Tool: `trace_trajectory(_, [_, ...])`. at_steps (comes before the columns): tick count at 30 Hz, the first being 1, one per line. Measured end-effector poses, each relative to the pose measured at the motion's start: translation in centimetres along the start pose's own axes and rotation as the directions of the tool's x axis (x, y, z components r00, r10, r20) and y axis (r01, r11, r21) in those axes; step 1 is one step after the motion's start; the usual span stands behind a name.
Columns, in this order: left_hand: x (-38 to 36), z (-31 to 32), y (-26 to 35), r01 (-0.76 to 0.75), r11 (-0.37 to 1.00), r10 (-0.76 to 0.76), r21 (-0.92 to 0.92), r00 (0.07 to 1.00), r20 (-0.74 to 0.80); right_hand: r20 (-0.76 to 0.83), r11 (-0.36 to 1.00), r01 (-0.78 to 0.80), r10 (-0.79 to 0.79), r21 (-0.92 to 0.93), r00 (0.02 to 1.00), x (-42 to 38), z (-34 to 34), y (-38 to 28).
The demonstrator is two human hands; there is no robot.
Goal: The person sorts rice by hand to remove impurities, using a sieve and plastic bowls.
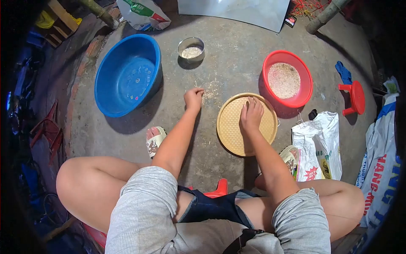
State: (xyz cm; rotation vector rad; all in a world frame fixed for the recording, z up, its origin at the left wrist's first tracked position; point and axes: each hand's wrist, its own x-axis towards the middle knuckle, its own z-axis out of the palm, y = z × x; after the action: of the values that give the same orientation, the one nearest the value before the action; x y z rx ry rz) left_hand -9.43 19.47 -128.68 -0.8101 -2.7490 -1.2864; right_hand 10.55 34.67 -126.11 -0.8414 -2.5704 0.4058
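Observation:
My left hand [193, 99] is low over the concrete floor, its fingers curled together beside a scatter of pale grains [210, 89]. Whatever may be between those fingertips is hidden. To the right, a round tan tray [230, 127] with a honeycomb-patterned surface lies on the floor between my feet. My right hand [253, 112] rests flat on it, fingers stretched towards the far rim. Just beyond the tray stands a red basin [310, 86] holding pale grain or husks [284, 80]. A round metal tin [202, 53] with some pale grain sits farther off.
A large blue basin [102, 91] stands at the left. On the right are a white printed sack [319, 137], a small red stool [358, 97] and a larger sack [380, 156]. A metal sheet [237, 10] and a plastic bag [144, 12] lie at the back.

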Motion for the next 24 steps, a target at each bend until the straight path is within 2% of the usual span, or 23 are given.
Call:
trace_trajectory(1, [1.2,-0.2,0.1,0.336,0.908,-0.318,-0.250,0.942,0.112,-0.090,0.995,-0.037,0.046,0.097,0.995,0.3,0.0,-0.3])
trace_trajectory(2, [2.4,-0.4,0.2,0.628,0.649,-0.558,-0.429,0.776,0.293,-0.094,0.995,-0.036,0.045,0.098,0.995,0.7,0.0,-0.6])
trace_trajectory(3, [3.8,-1.6,1.1,0.663,0.535,-0.571,-0.524,0.741,0.354,-0.107,0.992,0.067,-0.056,0.108,0.993,1.1,0.0,-0.9])
trace_trajectory(4, [5.4,-2.0,1.2,0.619,0.523,-0.559,-0.586,0.768,0.313,-0.122,0.978,0.172,-0.158,0.115,0.980,1.5,-0.1,-1.2])
trace_trajectory(5, [7.3,-2.3,1.4,0.570,0.508,-0.548,-0.646,0.792,0.269,-0.069,0.961,0.241,-0.234,0.137,0.970,1.9,-0.2,-1.5])
trace_trajectory(7, [11.3,-3.5,2.3,0.469,0.438,-0.486,-0.767,0.841,0.237,-0.028,0.948,0.295,-0.294,0.120,0.955,1.9,0.5,-1.8])
trace_trajectory(8, [12.9,-4.3,3.8,0.434,0.463,-0.490,-0.773,0.852,0.184,0.016,0.934,0.341,-0.344,0.106,0.939,1.7,0.9,-1.9])
trace_trajectory(10, [15.5,-5.5,5.2,0.403,0.488,-0.494,-0.774,0.859,0.136,0.073,0.945,0.310,-0.318,0.102,0.945,1.0,0.9,-2.4])
trace_trajectory(12, [17.0,-6.5,4.9,0.330,0.675,-0.364,-0.660,0.927,0.091,0.059,0.961,0.275,-0.274,-0.005,0.960,0.6,0.9,-3.2])
trace_trajectory(13, [16.7,-5.9,3.7,0.334,0.674,-0.368,-0.659,0.925,0.093,0.063,0.962,0.274,-0.273,-0.004,0.960,0.7,0.9,-3.5])
trace_trajectory(14, [16.1,-5.2,2.4,0.256,0.901,-0.260,-0.350,0.965,0.037,0.086,0.969,0.245,-0.246,0.012,0.966,1.1,1.0,-3.7])
trace_trajectory(15, [15.5,-4.6,1.4,0.138,0.990,-0.138,0.009,0.990,0.025,0.110,0.975,0.220,-0.221,0.027,0.969,1.6,1.2,-3.8])
trace_trajectory(16, [14.2,-4.7,1.5,0.148,0.989,-0.148,0.004,0.989,0.024,0.119,0.974,0.226,-0.227,0.024,0.966,2.3,1.6,-3.9])
trace_trajectory(18, [9.8,-4.9,1.6,0.105,0.969,-0.120,0.224,0.991,0.054,0.219,0.963,0.177,-0.221,0.203,0.950,4.4,2.5,-4.3])
trace_trajectory(20, [5.6,-3.4,-0.7,0.005,0.961,-0.021,0.275,0.998,0.055,0.228,0.965,0.174,-0.218,0.197,0.949,6.0,3.6,-4.8])
trace_trajectory(23, [0.1,-2.7,-2.4,0.005,0.922,-0.058,0.388,0.990,0.126,0.243,0.967,0.167,-0.212,0.194,0.947,8.0,5.4,-5.5])
trace_trajectory(24, [-1.4,-2.9,-2.6,-0.001,0.890,-0.079,0.457,0.985,0.156,0.307,0.973,0.162,-0.207,0.165,0.929,8.8,5.9,-5.5])
